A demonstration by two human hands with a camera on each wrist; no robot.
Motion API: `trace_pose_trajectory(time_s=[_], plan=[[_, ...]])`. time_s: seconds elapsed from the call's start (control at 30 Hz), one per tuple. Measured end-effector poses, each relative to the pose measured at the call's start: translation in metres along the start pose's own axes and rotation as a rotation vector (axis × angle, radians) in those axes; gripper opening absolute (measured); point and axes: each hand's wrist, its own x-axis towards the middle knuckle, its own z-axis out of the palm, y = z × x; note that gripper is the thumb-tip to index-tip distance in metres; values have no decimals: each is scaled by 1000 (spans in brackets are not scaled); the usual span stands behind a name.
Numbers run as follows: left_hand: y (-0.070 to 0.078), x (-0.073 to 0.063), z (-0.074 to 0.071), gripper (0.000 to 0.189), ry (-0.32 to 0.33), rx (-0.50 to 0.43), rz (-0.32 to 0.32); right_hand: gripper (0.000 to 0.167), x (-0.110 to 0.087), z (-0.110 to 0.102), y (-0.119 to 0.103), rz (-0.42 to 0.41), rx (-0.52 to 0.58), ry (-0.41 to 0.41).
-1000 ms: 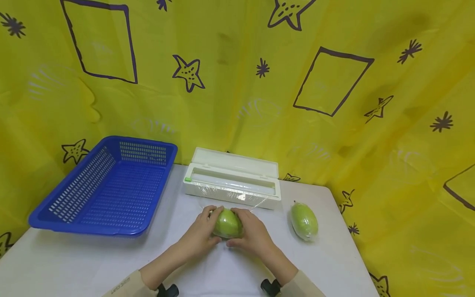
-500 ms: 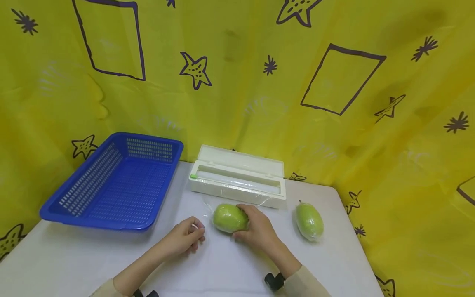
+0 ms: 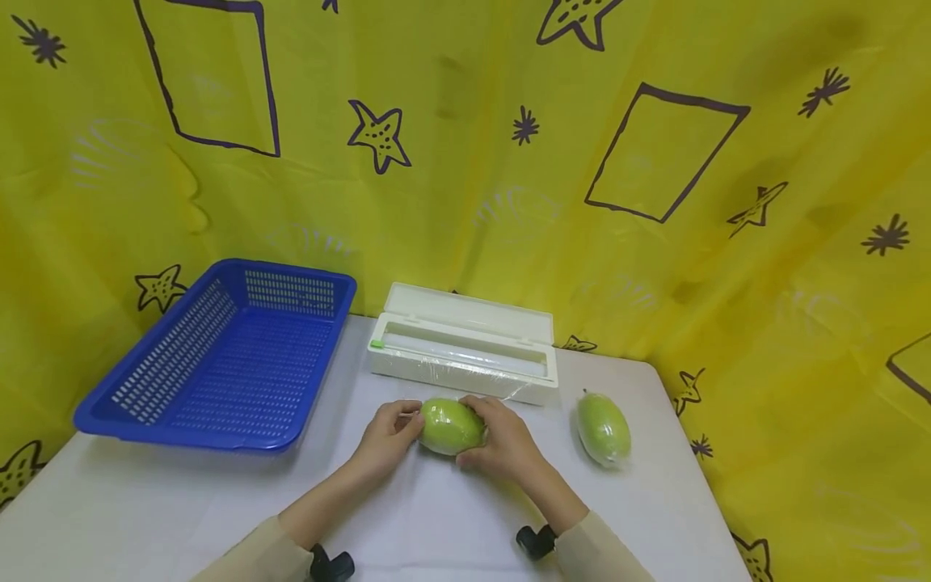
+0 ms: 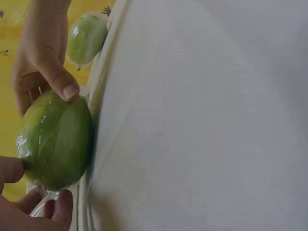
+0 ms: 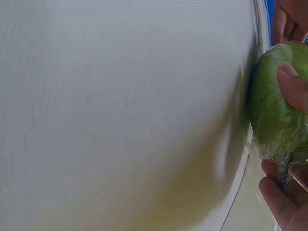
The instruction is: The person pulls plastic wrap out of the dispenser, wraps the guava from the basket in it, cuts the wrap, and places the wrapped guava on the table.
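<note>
A green oval fruit (image 3: 451, 426), tightly wrapped in clear cling film, lies on the table between both hands. My left hand (image 3: 389, 436) holds its left end, the thumb against the skin and the fingers curled at the gathered film, as the left wrist view shows. My right hand (image 3: 505, 440) grips the right end, its thumb (image 5: 292, 86) on the side and its fingers (image 5: 279, 192) by the stem. To the right sits a second wrapped fruit (image 3: 604, 428), also green. Behind the hands stands an open white cling film box (image 3: 461, 380) with its roll inside.
A blue plastic basket (image 3: 327, 356) with slotted sides stands at the left of the white-covered table (image 3: 436, 533). Along the back hangs a yellow patterned curtain (image 3: 451, 202). The film box's lid (image 3: 469, 313) is tipped back toward it.
Both hands held the fruit a second ago; the left hand came off to the left, then returned to its left end. The right hand has kept its grip.
</note>
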Motion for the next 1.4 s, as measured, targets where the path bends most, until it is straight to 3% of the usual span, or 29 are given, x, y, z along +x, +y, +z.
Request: trace_pose_trajectory(time_s=[0.2,0.3,0.5,0.73,0.9,1.03,1.17,1.4], plan=[[5,2,-1,39,-1,-18,23,99,2,0,-1,-5,-33,-46],[8,1,1,38,7,49,60,106,4,0,-4,-24,-96,-78],[14,1,5,41,13,144,89,100,9,-1,-13,-20,-160,-116],[12,5,9,93,-71,447,203,98,11,-3,-17,-72,-204,-137],[14,9,10,104,-116,601,261,115,7,6,-15,-31,-120,-47],[19,15,10,95,-118,647,251,116,4,16,-17,-4,-58,23],[25,21,9,92,-141,666,229,105,3,21,-19,-26,-134,34],[26,33,6,92,-187,648,178,90,6,24,-19,32,-157,72]])
